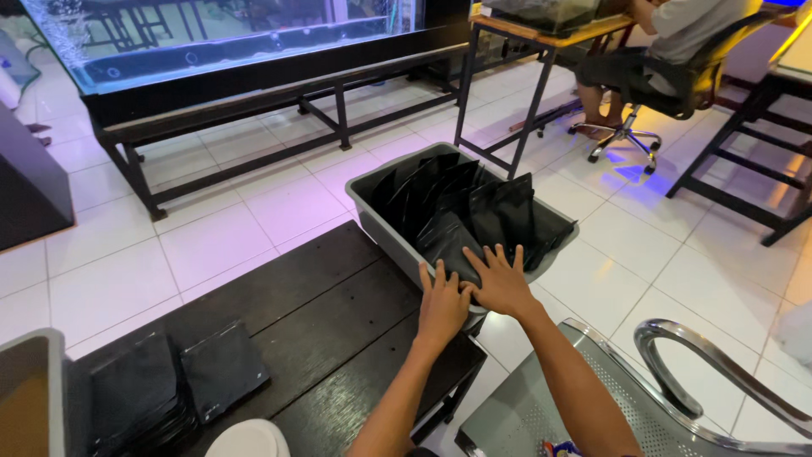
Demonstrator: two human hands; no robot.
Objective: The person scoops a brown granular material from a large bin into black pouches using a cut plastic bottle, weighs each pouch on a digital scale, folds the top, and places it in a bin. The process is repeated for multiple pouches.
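Dark bench top (321, 313) bare between pouch stack (169, 381) and grey tub (372, 216) — open passage. Tub packed with black pouches (474, 211); metal chair arm (710, 364) crowds the right side.

Black flat pouches (474, 216) fill the grey tub (372, 211); more stacked (169, 381) left.

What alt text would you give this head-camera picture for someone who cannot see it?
A person's left hand and right hand rest flat on black pouches packed in a grey tub at the end of a dark wooden bench. More black pouches lie in a stack on the bench; another person sits beyond.
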